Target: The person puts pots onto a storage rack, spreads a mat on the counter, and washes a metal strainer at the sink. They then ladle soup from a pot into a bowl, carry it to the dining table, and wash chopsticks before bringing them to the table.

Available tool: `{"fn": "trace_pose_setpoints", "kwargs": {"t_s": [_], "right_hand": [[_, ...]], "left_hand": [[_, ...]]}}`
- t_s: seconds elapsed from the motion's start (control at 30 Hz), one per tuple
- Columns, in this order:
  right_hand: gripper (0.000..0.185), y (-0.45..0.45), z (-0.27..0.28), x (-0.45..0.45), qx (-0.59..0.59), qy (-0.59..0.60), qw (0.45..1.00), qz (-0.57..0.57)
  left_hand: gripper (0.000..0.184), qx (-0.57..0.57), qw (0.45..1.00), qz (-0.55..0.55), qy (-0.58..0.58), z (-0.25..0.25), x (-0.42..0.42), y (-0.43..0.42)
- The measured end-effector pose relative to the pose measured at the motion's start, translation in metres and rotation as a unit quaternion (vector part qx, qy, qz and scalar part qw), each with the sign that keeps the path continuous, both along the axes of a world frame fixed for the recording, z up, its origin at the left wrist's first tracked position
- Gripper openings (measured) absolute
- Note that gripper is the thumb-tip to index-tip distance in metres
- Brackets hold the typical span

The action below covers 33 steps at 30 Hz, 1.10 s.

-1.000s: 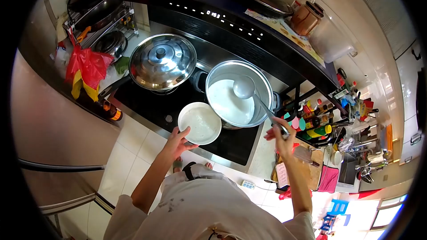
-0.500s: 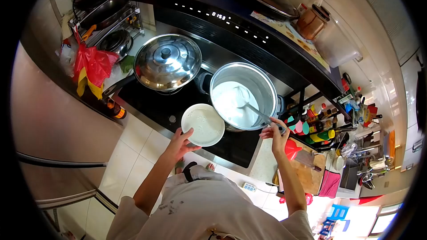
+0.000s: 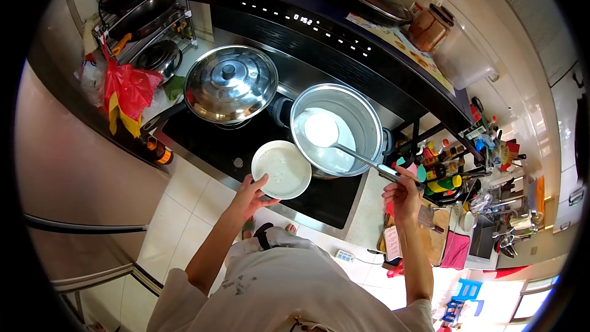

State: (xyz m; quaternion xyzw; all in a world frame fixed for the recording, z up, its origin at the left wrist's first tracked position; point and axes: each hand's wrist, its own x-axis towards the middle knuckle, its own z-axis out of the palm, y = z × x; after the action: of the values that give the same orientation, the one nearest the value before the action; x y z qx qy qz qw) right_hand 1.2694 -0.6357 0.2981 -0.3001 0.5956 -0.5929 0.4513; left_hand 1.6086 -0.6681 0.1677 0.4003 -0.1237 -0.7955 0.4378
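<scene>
My left hand (image 3: 251, 195) grips the rim of a white bowl (image 3: 281, 169) that holds a milky white liquid. The bowl is just in front of a tall metal pot (image 3: 375, 124) standing on the stove, with white liquid in its bottom. In my right hand (image 3: 404, 192) is the handle of a ladle (image 3: 366, 160). Its rounded head is inside the pot, full of the white liquid. My right fingers wrap round the handle's end, to the right of the pot.
Left of the pot stands a lidded pan (image 3: 232, 92) with its handle pointing left. A range hood (image 3: 319, 34) overhangs the back of the stove (image 3: 212, 154). On the right are several bottles (image 3: 444, 184) and a cutting board (image 3: 437, 243). A red bag (image 3: 129, 86) hangs at left.
My right hand has moved right and slightly down with the ladle. The ladle's head, earlier dipped in the liquid, now shows as a full round scoop. The bowl has barely moved.
</scene>
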Motion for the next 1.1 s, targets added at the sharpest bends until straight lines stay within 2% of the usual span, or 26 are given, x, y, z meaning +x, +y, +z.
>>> {"fn": "trace_pose_setpoints", "kwargs": {"t_s": [0.3,0.6,0.9,1.1], "right_hand": [[0.032,0.029,0.046,0.013,0.005,0.017,1.000,0.001],[0.033,0.052,0.062,0.036,0.023,0.021,0.999,0.021],[0.033,0.064,0.068,0.047,0.007,0.087,0.991,0.100],[0.029,0.069,0.060,0.051,-0.051,0.144,0.976,0.155]], "left_hand": [[0.066,0.003,1.000,-0.005,0.008,-0.005,0.001,-0.002],[0.068,0.001,1.000,-0.009,0.030,-0.006,0.002,-0.001],[0.070,-0.004,1.000,-0.011,0.024,-0.008,0.002,-0.001],[0.069,-0.011,1.000,-0.018,0.017,-0.009,0.002,-0.001]]}}
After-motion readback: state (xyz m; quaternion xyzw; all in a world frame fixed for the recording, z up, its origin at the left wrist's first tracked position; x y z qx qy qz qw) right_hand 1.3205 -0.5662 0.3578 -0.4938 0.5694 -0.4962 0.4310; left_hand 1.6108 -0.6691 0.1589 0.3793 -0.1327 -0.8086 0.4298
